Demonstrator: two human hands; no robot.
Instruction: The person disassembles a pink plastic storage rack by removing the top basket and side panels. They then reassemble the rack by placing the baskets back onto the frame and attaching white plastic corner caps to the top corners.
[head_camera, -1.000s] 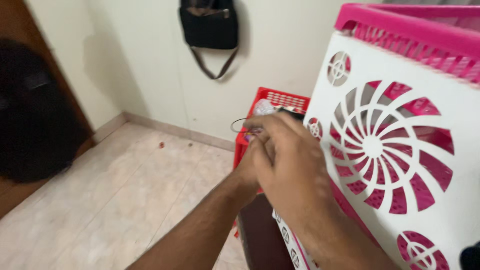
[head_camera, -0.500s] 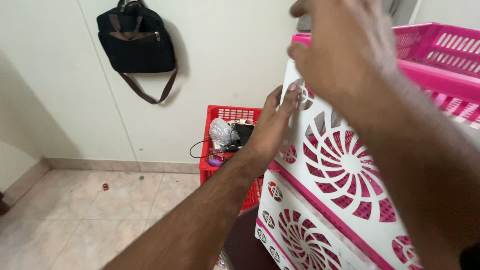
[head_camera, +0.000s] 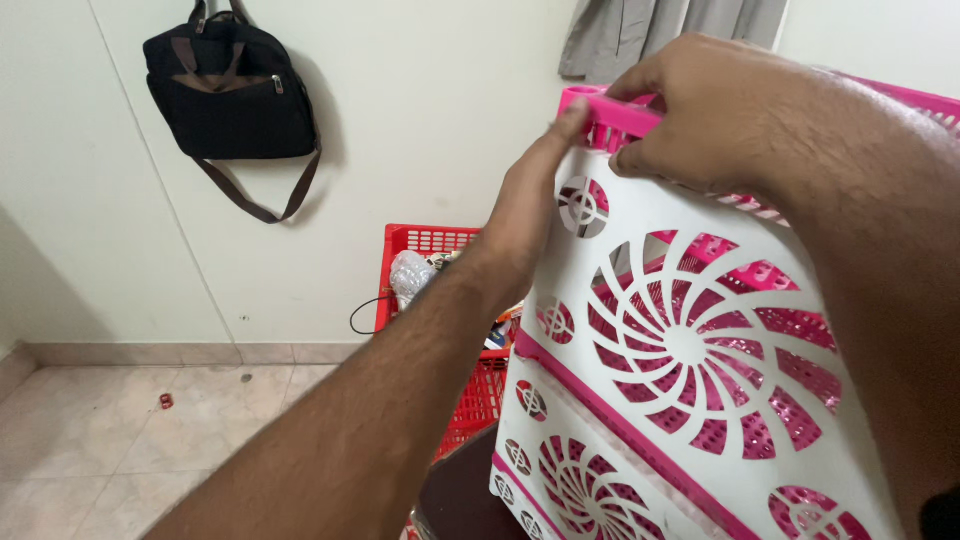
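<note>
Up high, both hands gripping pink basket rim

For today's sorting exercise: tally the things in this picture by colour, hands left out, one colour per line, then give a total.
Pink and white: 1, rack
Red: 2, crate, small bit on the floor
Black: 1, bag
Grey: 1, cloth
Total: 5
</note>
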